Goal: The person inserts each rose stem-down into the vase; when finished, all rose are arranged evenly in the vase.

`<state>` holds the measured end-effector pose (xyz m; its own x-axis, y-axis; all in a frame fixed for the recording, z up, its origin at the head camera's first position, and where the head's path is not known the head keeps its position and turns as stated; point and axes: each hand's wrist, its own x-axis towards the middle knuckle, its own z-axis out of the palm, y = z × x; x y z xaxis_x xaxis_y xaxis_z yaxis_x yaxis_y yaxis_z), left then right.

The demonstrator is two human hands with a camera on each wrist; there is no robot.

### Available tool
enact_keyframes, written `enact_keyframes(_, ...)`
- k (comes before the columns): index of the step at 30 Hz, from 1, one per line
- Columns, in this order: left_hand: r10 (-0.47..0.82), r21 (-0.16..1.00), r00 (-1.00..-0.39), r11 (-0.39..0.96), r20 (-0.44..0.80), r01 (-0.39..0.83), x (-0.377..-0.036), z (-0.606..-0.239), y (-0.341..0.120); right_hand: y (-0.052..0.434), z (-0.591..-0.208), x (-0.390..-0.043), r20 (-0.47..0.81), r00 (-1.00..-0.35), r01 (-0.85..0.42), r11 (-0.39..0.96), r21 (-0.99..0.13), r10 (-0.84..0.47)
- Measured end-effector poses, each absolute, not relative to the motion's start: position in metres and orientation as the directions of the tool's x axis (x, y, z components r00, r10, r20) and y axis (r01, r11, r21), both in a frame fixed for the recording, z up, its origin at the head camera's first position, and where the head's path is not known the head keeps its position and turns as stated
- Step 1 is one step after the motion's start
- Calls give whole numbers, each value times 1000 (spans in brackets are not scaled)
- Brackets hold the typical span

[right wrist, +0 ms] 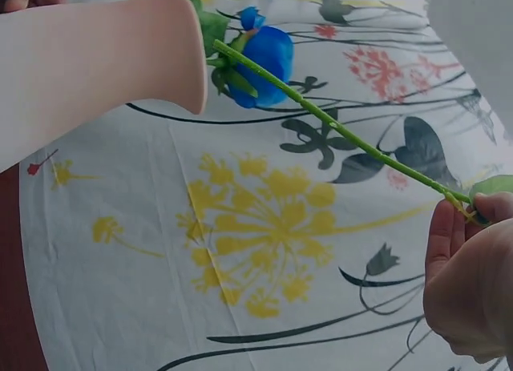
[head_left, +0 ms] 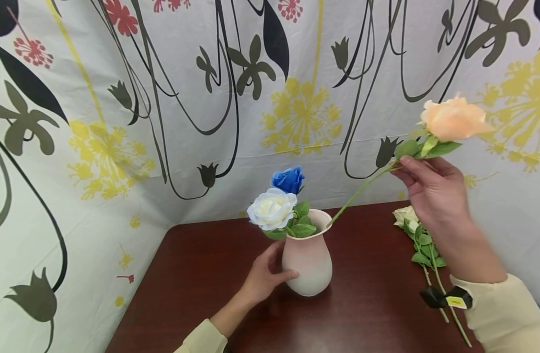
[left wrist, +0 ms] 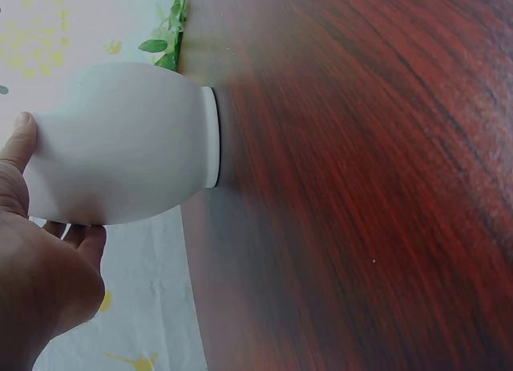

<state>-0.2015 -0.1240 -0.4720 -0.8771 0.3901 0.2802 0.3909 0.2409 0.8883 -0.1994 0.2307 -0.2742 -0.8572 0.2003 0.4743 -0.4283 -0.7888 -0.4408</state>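
A pale pinkish-white vase [head_left: 308, 267] stands upright on the table, held at its left side by my left hand [head_left: 262, 278], thumb across the front and fingers behind. My right hand [head_left: 439, 193] is raised at the right, pinching the green stem of a peach rose [head_left: 456, 120] just below its bloom and leaves. This stem slants down left, its lower end at the vase's mouth. In the right wrist view the stem tip [right wrist: 220, 46] overlaps the vase rim. A white rose with bluish edges [head_left: 271, 210] and a blue rose [head_left: 289, 179] stand in the vase, leaning left.
Cream roses [head_left: 406, 216] with long leafy stems lie on the right side of the dark reddish-brown table [head_left: 199, 274]. A floral-patterned cloth [head_left: 190, 122] hangs behind and beside the table. The right wrist wears a black camera strap [head_left: 446, 297].
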Motion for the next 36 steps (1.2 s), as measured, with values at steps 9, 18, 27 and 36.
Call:
enact_keyframes(9, 393, 888, -879, 253, 269, 385, -202, -471, -124, 199, -280, -198, 624, -768, -622, -409, -668, 147)
enact_keyframes(18, 393, 885, -879, 259, 271, 388, -201, -471, -123, 171, -289, -199, 696, -717, -689, 204, -696, -45)
enact_keyframes(27, 395, 896, -879, 232, 269, 378, -201, -470, -123, 140, -303, -197, 700, -656, -715, 530, -456, -282)
enact_keyframes(36, 387, 894, -886, 255, 256, 369, -202, -472, -122, 134, -304, -195, 450, -707, -696, 648, -309, -546)
